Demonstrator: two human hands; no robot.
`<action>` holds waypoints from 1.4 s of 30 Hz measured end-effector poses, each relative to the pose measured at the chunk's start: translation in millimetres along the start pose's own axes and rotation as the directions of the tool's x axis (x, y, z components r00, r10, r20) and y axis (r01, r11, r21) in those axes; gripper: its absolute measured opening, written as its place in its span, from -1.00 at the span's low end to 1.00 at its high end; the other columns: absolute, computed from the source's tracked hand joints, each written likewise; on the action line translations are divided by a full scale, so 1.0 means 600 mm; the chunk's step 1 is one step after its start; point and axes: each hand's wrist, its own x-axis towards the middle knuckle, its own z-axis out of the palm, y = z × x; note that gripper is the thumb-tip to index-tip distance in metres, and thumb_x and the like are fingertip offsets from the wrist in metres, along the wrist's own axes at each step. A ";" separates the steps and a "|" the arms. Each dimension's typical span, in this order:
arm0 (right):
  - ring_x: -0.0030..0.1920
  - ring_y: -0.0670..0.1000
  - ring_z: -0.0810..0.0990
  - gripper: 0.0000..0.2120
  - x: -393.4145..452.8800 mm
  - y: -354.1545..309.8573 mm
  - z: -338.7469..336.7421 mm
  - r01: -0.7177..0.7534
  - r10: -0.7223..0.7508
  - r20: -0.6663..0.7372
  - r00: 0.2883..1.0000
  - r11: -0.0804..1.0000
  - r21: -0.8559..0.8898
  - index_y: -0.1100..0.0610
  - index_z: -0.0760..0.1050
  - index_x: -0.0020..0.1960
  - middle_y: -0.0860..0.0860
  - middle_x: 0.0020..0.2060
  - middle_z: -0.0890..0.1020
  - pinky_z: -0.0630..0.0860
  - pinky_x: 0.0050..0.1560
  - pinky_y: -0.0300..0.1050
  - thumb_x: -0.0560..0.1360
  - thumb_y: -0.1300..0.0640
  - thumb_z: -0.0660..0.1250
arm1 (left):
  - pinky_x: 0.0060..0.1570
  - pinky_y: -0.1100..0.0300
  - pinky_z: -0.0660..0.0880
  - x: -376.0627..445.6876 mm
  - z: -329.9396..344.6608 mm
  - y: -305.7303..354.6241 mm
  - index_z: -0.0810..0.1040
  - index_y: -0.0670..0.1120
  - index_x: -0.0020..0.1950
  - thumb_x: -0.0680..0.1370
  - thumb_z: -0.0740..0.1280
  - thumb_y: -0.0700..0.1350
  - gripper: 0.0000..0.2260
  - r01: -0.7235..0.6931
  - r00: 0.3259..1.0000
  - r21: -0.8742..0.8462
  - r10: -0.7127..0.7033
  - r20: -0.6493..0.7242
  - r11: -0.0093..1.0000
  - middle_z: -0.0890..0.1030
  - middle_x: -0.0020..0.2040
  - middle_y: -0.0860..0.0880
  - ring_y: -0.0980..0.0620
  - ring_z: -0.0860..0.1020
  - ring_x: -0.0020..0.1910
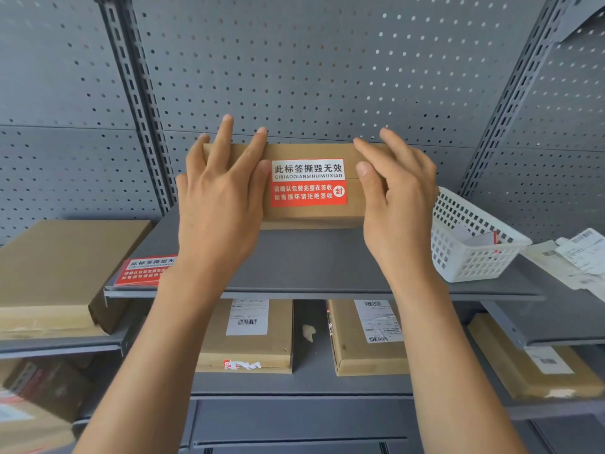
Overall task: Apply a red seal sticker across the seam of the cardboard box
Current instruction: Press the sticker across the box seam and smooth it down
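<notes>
Grey shelf [311, 263] carries the cardboard box [311, 150], red seal sticker [308, 182] across its seam. My left hand [219, 204] rests on it with fingers spread; my right hand [399, 204] touches its right end, fingers relaxed.

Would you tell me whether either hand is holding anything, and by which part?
Nothing is gripped: the left hand lies flat on the left end of the cardboard box, the right hand on its right end, flanking the red seal sticker.
</notes>
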 end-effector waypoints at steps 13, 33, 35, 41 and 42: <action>0.59 0.19 0.12 -0.18 0.005 -0.008 -0.011 0.069 -0.033 0.232 0.972 0.986 -0.150 -0.07 0.33 0.54 -0.02 0.61 0.22 0.19 0.42 0.29 0.41 -0.49 0.24 | 0.40 -0.31 0.25 0.006 -0.015 -0.012 0.38 0.09 0.57 0.42 0.20 0.51 -0.18 -0.086 0.994 -0.035 0.088 0.059 0.996 0.20 0.66 -0.12 -0.32 0.22 0.57; 0.45 0.19 0.33 -0.30 -0.010 -0.048 0.030 -0.093 0.090 -0.023 0.996 0.970 -0.224 -0.06 0.51 0.40 -0.04 0.46 0.46 0.33 0.27 0.21 0.44 -0.48 0.21 | 0.38 -0.24 0.21 0.002 0.003 0.037 0.48 0.08 0.47 0.59 0.07 0.42 -0.39 0.176 0.983 0.035 -0.174 -0.049 0.984 0.26 0.64 -0.07 -0.26 0.19 0.60; 0.44 0.19 0.33 -0.31 -0.008 -0.041 0.032 -0.087 0.084 -0.023 0.996 0.971 -0.223 -0.06 0.51 0.39 -0.04 0.46 0.46 0.32 0.26 0.20 0.44 -0.46 0.24 | 0.38 -0.24 0.21 0.001 0.005 0.032 0.48 0.08 0.48 0.61 0.11 0.38 -0.43 0.170 0.984 0.046 -0.168 -0.053 0.984 0.25 0.65 -0.07 -0.27 0.20 0.60; 0.41 0.21 0.35 -0.55 -0.008 -0.022 0.019 -0.045 0.046 0.010 0.999 0.992 -0.117 -0.04 0.54 0.39 -0.02 0.44 0.49 0.34 0.30 0.22 0.59 -0.22 0.27 | 0.38 -0.26 0.22 -0.004 0.000 0.015 0.48 0.04 0.48 0.71 0.14 0.12 -0.61 0.125 0.990 0.016 -0.123 -0.062 0.992 0.28 0.63 -0.08 -0.25 0.20 0.60; 0.39 0.21 0.36 -0.59 -0.007 -0.019 0.018 -0.039 0.039 -0.001 0.999 0.995 -0.094 -0.03 0.55 0.38 -0.02 0.43 0.51 0.35 0.30 0.22 0.61 -0.17 0.26 | 0.37 -0.27 0.22 -0.003 -0.001 0.014 0.49 0.04 0.47 0.72 0.13 0.10 -0.63 0.121 0.991 0.013 -0.120 -0.062 0.993 0.29 0.63 -0.08 -0.26 0.21 0.60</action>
